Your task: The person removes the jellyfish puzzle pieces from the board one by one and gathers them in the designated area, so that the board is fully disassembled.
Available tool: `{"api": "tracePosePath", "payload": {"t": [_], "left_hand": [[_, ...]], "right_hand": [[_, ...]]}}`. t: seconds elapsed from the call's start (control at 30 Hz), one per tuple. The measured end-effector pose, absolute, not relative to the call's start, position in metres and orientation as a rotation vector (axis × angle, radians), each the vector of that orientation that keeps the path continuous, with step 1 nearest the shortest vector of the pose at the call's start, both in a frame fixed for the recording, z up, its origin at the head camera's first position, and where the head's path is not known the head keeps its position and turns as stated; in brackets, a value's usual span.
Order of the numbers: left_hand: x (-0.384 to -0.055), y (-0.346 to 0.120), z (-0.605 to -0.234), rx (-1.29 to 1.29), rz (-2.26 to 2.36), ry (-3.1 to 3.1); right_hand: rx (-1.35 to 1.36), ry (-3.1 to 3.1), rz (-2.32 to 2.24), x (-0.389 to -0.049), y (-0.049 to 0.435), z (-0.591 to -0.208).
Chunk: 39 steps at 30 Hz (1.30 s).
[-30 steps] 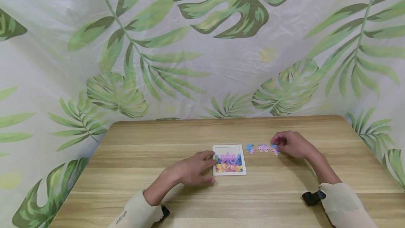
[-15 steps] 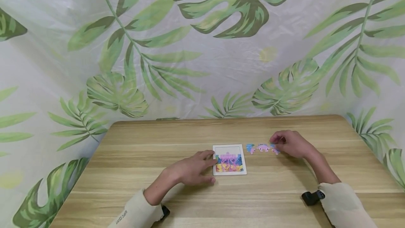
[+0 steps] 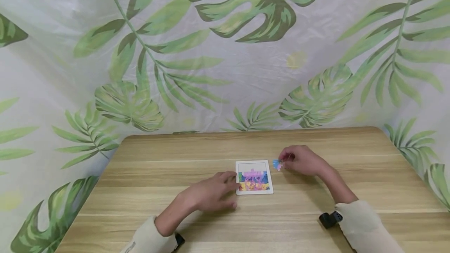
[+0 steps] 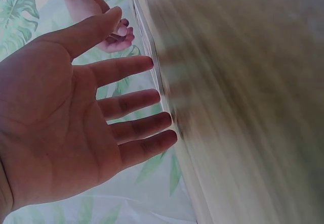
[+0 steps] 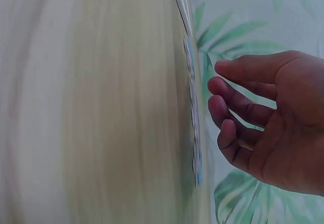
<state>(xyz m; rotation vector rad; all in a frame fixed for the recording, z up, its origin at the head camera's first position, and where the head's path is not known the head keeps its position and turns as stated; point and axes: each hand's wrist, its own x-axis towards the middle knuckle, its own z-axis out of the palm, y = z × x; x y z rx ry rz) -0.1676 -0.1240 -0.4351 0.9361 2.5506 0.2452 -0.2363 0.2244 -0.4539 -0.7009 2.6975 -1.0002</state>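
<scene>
Backdrop (image 3: 260,69) is pale cloth, green leaf print, a few faint yellow spots, hung behind the surface (image 3: 175,153). Surface is light wood grain, rounded far corners.

Puzzle board (image 3: 247,166) lies flat near the middle of the surface. White rim; lower part filled with colour: yellow along the bottom, blue above, pink shapes in the centre. Upper part of the recess is pale, with a thin outline and a pink bump poking up into it.

Left hand (image 3: 212,192) is at the board's left side, fingers straight and spread, palm toward its wrist camera, fingertips at the board's edge. Light contact looks likely; pressing, cannot tell. Grip on this side holds nothing, not wrapped round the board.

Right hand (image 3: 302,160) hangs over the surface to the right of the board. Fingers loosely curved, thumb out; right wrist view shows a gap between them and the surface, so this grip holds nothing either.

Blue and pink puzzle piece (image 3: 275,163) lies just right of the board's upper right side, next to the right fingertips and partly covered by them in the head view. Right wrist view shows a row of flat pieces (image 5: 195,115) edge-on, running away from the board's end; exact count cannot be told at that angle.

Cream sleeves (image 3: 367,223) on both forearms, black wrist devices (image 3: 330,219) beside the cuffs.
</scene>
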Motion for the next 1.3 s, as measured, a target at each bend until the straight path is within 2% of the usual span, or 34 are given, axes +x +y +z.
{"api": "tracePosePath", "payload": {"t": [0.6, 1.3], "left_hand": [[-0.158, -0.121, -0.43, 0.955, 0.227, 2.555], [-0.165, -0.127, -0.432, 0.978, 0.272, 2.493]], "right_hand": [[-0.847, 2.609, -0.948, -0.232, 0.16, -0.456], [-0.868, 2.544, -0.939, -0.23, 0.119, -0.461]]}}
